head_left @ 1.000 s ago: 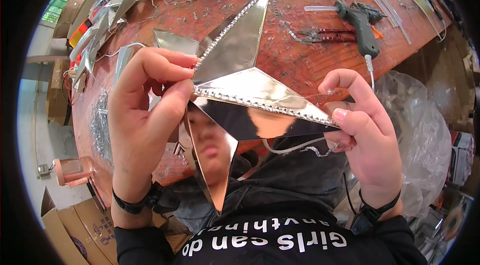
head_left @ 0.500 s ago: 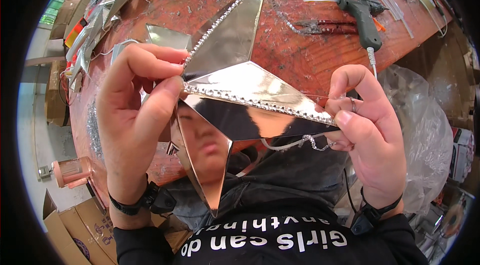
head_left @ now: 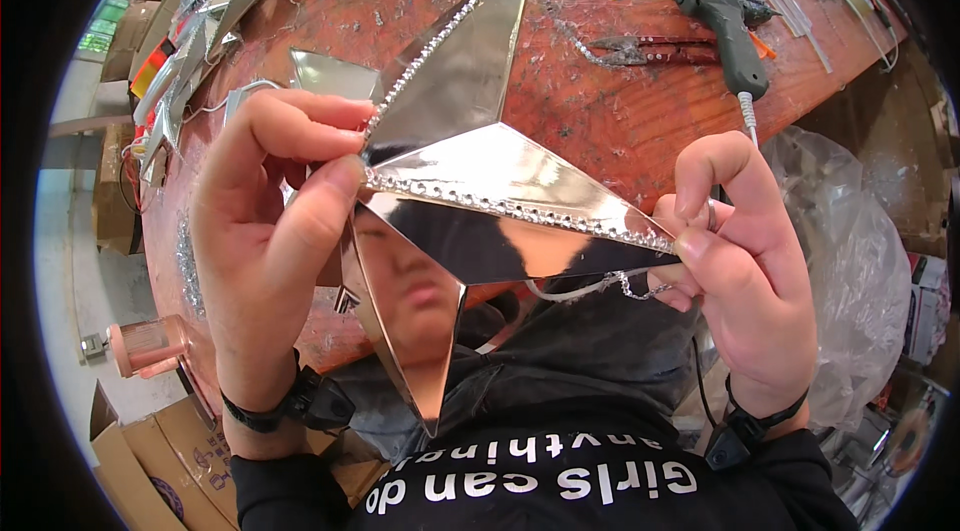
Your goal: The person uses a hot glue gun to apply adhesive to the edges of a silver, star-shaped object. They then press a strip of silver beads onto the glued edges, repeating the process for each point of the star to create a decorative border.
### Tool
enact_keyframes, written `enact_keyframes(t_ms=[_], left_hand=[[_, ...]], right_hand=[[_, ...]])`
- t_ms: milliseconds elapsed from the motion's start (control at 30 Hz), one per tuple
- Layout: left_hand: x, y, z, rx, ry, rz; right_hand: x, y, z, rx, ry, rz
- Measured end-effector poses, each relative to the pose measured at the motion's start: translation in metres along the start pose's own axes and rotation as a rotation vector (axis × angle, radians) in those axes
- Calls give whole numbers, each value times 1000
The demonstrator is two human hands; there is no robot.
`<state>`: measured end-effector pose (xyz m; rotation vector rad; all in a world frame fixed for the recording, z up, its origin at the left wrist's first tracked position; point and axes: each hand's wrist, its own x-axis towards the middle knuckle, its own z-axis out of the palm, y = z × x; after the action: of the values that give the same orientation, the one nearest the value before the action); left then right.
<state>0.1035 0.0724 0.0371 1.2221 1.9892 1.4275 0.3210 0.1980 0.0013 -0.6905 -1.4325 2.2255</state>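
Observation:
A mirror-finish star ornament (head_left: 455, 81) is held up in front of me, its folded points spread out. A strand of silver rhinestone chain (head_left: 500, 203) runs along the ridge of the right-hand point, from the centre to the tip. Another row of rhinestones edges the upper point. My left hand (head_left: 275, 201) is closed in a pinch at the star's centre, where the two rows meet. At the right tip, my right hand (head_left: 745, 256) pinches the star and the chain's end with thumb and fingers. A loose length of chain (head_left: 635, 288) dangles below that hand.
Beyond the star, a grey-green glue gun (head_left: 735, 41) with a clear glue stick lies on the red worktable (head_left: 600, 131). Pliers (head_left: 650, 53) lie beside it. More shiny stars (head_left: 215, 16) pile up at the far left. Clear plastic sheeting (head_left: 845, 281) hangs at the right.
My right hand has shifted slightly rightward at the tip, and its index finger has bent up. The dangling chain below it has swung a little. My left hand has stayed nearly still.

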Motion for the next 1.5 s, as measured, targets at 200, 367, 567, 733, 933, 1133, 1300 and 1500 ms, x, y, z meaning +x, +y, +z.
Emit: enact_keyframes(t_ms=[200, 367, 567, 733, 933, 1133, 1300, 1500], left_hand=[[1, -1, -3, 30, -24, 34], [3, -4, -2, 22, -35, 56], [0, -1, -1, -5, 8, -15], [1, -1, -1, 44, -18, 47], [1, -3, -1, 29, -8, 57], [2, -1, -3, -14, -39, -5], [7, 3, -13, -146, -137, -89], [10, -1, -29, -259, -239, -178]], right_hand=[[1, 1, -5, -66, -60, -50], [4, 27, -19, 44, -195, -260], [2, 50, -24, 44, -254, -488], [-2, 36, -26, 283, -217, -283], [1, 29, -22, 199, -163, -282], [8, 38, -27, 91, -183, -368], [6, 38, -33, 172, -264, -290], [-9, -24, -75, -380, -320, 266]])
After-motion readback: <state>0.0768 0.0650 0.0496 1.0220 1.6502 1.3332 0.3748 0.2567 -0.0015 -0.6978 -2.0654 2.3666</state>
